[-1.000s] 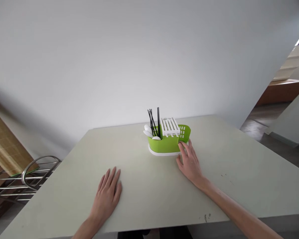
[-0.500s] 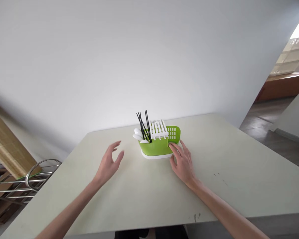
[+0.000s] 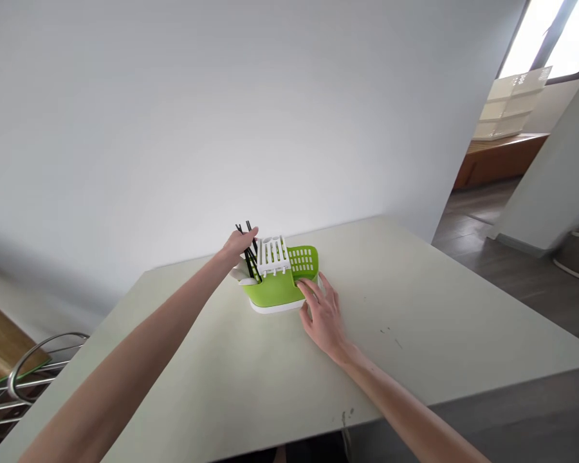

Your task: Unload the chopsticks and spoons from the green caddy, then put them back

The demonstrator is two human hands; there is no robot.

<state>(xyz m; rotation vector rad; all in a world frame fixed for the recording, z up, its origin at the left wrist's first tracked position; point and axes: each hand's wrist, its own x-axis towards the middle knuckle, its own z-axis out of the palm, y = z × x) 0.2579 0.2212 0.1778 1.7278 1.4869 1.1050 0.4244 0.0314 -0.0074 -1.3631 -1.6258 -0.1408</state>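
A green cutlery holder (image 3: 274,293) with a white slotted insert (image 3: 273,252) and a white base stands on the pale table (image 3: 415,321). Black chopsticks (image 3: 249,247) stick up from its left compartment, beside white spoons that are mostly hidden. My left hand (image 3: 238,247) reaches across and is closed around the chopsticks. My right hand (image 3: 322,315) rests on the table with its fingers apart, the fingertips touching the holder's right front side.
A plain white wall rises behind the table. A metal rack (image 3: 24,386) stands low at the left, with a wooden board (image 3: 0,344) behind it. To the right lie a dark wooden floor (image 3: 521,270), a wooden bench (image 3: 502,161) and a bright window.
My left hand lifted off the table, moved forward and right, and closed on the black chopsticks. My right hand stayed against the holder. The view swung to the right.
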